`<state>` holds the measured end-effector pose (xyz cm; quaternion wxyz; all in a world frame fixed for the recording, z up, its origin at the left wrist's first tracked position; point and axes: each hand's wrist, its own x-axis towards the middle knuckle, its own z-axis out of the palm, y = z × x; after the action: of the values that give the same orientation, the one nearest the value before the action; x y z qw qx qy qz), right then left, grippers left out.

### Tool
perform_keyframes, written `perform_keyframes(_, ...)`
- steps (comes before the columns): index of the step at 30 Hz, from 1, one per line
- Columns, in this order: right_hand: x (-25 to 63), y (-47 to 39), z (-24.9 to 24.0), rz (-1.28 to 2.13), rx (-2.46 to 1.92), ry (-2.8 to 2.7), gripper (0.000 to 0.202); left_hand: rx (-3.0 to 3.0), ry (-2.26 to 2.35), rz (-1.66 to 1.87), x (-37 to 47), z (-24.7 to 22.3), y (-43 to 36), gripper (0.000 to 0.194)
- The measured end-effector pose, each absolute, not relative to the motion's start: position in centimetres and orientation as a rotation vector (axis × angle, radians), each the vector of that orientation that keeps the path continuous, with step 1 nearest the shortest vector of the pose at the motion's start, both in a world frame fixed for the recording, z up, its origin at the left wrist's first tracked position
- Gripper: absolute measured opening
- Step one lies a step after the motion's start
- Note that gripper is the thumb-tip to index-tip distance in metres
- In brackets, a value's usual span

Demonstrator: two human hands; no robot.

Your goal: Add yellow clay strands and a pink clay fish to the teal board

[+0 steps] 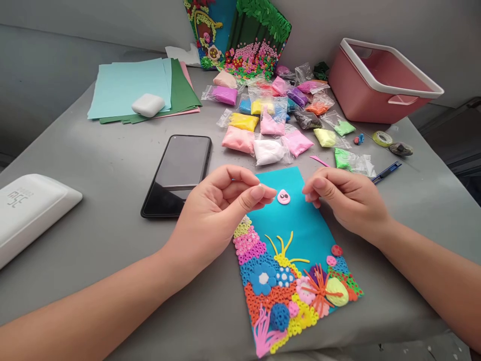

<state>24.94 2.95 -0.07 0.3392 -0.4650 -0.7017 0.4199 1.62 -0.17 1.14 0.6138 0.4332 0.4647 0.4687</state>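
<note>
Both of my hands hover over a blue card (285,220) decorated with a colourful clay reef. My left hand (229,200) is closed in a pinch above its upper left; a tiny pale speck shows at the thumb tip, too small to name. Over the card's upper right edge, my right hand (341,198) also has thumb and fingers pressed together, and whatever they may hold is hidden. Between the hands a pink clay drop with eyes (283,196) lies on the blue. Lower down are a blue clay flower (262,277) and yellow clay strands (287,245).
Several bags of coloured clay (268,151) lie behind the card. A black phone (180,175) and a white device (33,210) are at left, coloured paper sheets (124,82) farther back. A pink bin (361,90), tape roll (382,138) and blue cutter (387,172) stand right.
</note>
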Motion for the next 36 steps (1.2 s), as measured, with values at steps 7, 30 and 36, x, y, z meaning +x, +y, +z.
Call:
perform_keyframes(7,24.77,2.75,0.11,0.962,-1.144,-1.987,0.023,0.997,1.063,1.075,1.54,1.09,-0.16,0.021)
perform_keyframes(30,24.87,2.84,0.45,0.886,-1.002,-2.039,0.011,0.987,1.069,1.069,1.45,1.05,-0.16,0.022)
perform_keyframes(36,24.91,3.00,0.12,0.901,-0.988,-2.048,0.011,0.963,1.043,1.067,1.45,0.89,-0.16,0.020)
